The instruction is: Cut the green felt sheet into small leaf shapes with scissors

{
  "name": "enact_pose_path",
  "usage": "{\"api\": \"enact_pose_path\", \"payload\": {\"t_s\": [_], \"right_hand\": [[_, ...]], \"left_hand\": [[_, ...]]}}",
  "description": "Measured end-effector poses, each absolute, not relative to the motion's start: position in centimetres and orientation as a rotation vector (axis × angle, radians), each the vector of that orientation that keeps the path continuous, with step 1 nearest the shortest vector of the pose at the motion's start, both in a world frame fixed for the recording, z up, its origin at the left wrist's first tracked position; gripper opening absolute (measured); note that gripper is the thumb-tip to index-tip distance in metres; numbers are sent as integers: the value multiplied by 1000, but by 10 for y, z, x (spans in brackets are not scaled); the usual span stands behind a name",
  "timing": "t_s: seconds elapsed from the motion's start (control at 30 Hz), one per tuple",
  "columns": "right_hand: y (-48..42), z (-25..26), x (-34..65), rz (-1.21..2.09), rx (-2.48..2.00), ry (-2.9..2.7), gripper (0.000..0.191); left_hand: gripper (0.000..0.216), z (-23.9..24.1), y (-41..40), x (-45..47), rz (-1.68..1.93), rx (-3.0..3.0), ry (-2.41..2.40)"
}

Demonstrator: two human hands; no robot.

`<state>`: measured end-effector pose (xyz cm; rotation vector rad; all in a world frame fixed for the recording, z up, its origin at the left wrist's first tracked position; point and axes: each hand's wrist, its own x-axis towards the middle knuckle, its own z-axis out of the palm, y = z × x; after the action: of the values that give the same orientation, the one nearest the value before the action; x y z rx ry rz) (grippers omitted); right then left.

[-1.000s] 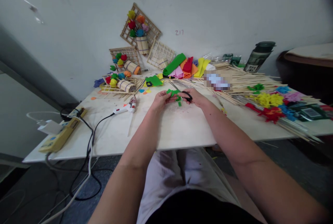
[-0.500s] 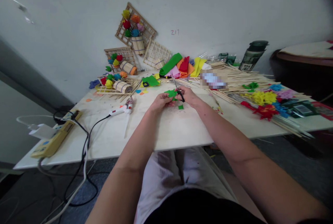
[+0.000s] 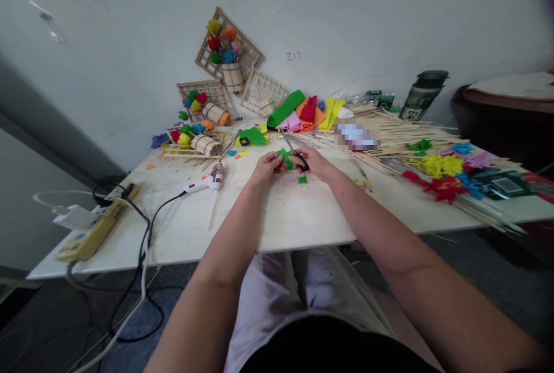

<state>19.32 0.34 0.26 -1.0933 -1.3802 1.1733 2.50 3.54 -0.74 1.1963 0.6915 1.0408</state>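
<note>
My left hand (image 3: 267, 167) pinches a small green felt piece (image 3: 284, 157) with a notched outline. Black-handled scissors (image 3: 300, 160) are in my right hand (image 3: 315, 163), their blades pointing up and away to the left, just past the felt. The right fingertips come up to the edge of the green piece; whether they press on it I cannot tell. A small green scrap (image 3: 302, 179) lies on the white table (image 3: 303, 217) just below my hands.
To the left are a white glue gun (image 3: 203, 184) and a yellow power strip (image 3: 97, 228) with cables. Felt sheets (image 3: 286, 108), bamboo sticks (image 3: 402, 136) and stick lattices with felt flowers (image 3: 227, 44) line the back. Cut felt flowers (image 3: 437, 165) and a dark bottle (image 3: 424, 96) are at right.
The green felt piece has turned between my fingers and shows more of its face. The scissors stay in my right hand. The whole view has shifted slightly.
</note>
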Motion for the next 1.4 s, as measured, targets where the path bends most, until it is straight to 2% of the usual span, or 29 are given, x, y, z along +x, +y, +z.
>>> {"api": "enact_pose_path", "payload": {"t_s": [0.4,1.4], "right_hand": [[-2,8,207,1318,-1124,-1638,32],[-6,12,203,1378,-1171,-1567,25]], "left_hand": [[39,-7,38,19,1069,1218,580],[34,-11,44,18,1073,1166,554]]}}
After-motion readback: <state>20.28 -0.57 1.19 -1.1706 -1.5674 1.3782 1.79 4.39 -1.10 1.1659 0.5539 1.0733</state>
